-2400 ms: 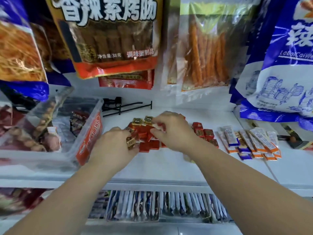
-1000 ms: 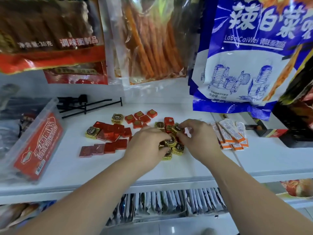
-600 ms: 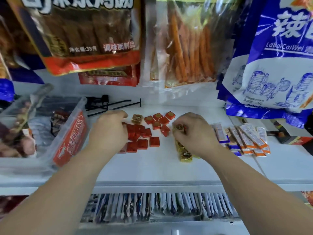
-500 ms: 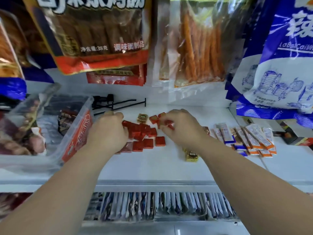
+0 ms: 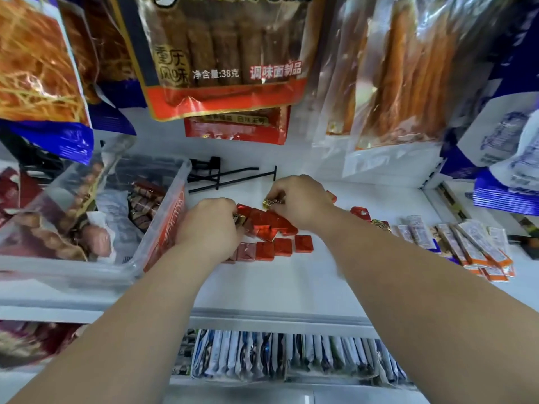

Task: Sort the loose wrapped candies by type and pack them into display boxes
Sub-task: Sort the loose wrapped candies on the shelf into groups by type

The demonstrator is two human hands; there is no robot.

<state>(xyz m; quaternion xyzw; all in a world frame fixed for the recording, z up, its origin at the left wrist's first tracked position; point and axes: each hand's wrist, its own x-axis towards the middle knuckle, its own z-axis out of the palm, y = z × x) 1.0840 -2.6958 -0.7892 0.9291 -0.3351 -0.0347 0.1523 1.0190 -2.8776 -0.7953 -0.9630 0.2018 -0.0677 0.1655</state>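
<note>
Head view: the red candies [image 5: 271,228] lie heaped at the middle of the shelf [image 5: 277,290], with a short row of them toward its front edge. The right hand [image 5: 303,201] pinches a gold candy [image 5: 272,202] at the back of the heap. The left hand [image 5: 210,231] rests curled on the heap's left side, with a second gold candy [image 5: 239,219] at its fingertips; whether it grasps that piece cannot be told. A clear box [image 5: 163,225] stands at the shelf's left end, sachets [image 5: 469,246] at the right end. Recommendation: lift each gold piece straight out, leave the reds undisturbed, and set the golds in one separate group before boxing either type.
</note>
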